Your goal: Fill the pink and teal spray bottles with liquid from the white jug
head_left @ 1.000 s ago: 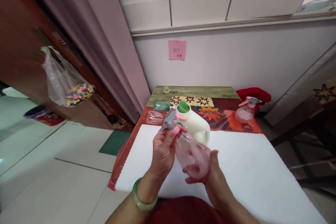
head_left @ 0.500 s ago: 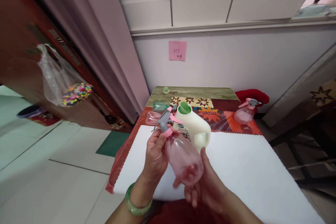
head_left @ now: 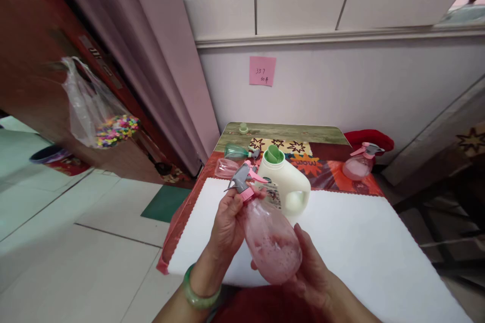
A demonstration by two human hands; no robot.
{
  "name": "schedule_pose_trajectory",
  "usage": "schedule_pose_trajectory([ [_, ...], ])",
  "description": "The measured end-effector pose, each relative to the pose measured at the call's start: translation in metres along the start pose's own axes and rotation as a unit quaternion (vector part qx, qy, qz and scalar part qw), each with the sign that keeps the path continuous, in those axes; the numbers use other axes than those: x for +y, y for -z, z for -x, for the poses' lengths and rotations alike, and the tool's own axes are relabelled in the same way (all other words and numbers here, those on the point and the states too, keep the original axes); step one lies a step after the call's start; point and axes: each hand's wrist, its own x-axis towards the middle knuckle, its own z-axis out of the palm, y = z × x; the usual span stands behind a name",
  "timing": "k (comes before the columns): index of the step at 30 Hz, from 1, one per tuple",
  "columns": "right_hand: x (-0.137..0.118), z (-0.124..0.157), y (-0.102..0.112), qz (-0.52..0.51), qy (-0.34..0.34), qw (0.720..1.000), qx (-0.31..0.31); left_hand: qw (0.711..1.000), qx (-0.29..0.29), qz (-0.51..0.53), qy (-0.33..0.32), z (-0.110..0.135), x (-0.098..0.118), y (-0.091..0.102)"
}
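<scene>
Translucent pink, rounded plastic spray bottle (head_left: 272, 245) with grey-and-pink trigger head, bubbles visible inside, tilted just in front of the cream, loop-handled plastic jug (head_left: 290, 181). Hands: left hand (head_left: 227, 224) curled snugly around the neck, right hand (head_left: 312, 270) loosely cupped around the base. Smooth white scalloped-edge sheet (head_left: 364, 247) beneath jug.

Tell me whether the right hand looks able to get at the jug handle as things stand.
Likely yes: nothing shows between the jug handle and the right hand, though that hand cups the held bottle and would have to let go first.
</scene>
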Motion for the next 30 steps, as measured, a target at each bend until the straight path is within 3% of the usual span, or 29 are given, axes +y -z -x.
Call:
schedule_pose_trajectory([
  [4, 0.009, -0.010, 0.007, -0.008, -0.007, 1.000, -0.019, 1.000, 0.020, -0.015, -0.007, 0.007, -0.002, 0.010],
  [10, 0.014, -0.034, 0.019, 0.207, 0.126, 0.970, 0.037, 0.994, 0.046, -0.081, 0.047, 0.032, -0.016, 0.036],
  [15, 0.012, -0.040, 0.035, 0.204, 0.131, 0.953, 0.178, 0.944, 0.226, -0.231, 0.071, 0.021, -0.024, 0.079],
  [19, 0.004, -0.028, 0.046, 0.274, 0.121, 0.925, 0.233, 0.899, 0.276, -0.340, 0.027, -0.013, -0.009, 0.116],
  [23, -0.003, -0.008, 0.065, 0.296, 0.122, 0.910, 0.262, 0.831, 0.230, -0.507, -0.015, -0.044, 0.022, 0.131],
  [27, -0.005, 0.015, 0.090, 0.269, 0.128, 0.899, 0.322, 0.717, 0.154, -0.680, -0.013, -0.069, 0.043, 0.129],
  [30, -0.005, 0.029, 0.106, 0.244, 0.127, 0.889, 0.365, 0.636, 0.081, -0.767, 0.000, -0.085, 0.038, 0.125],
])
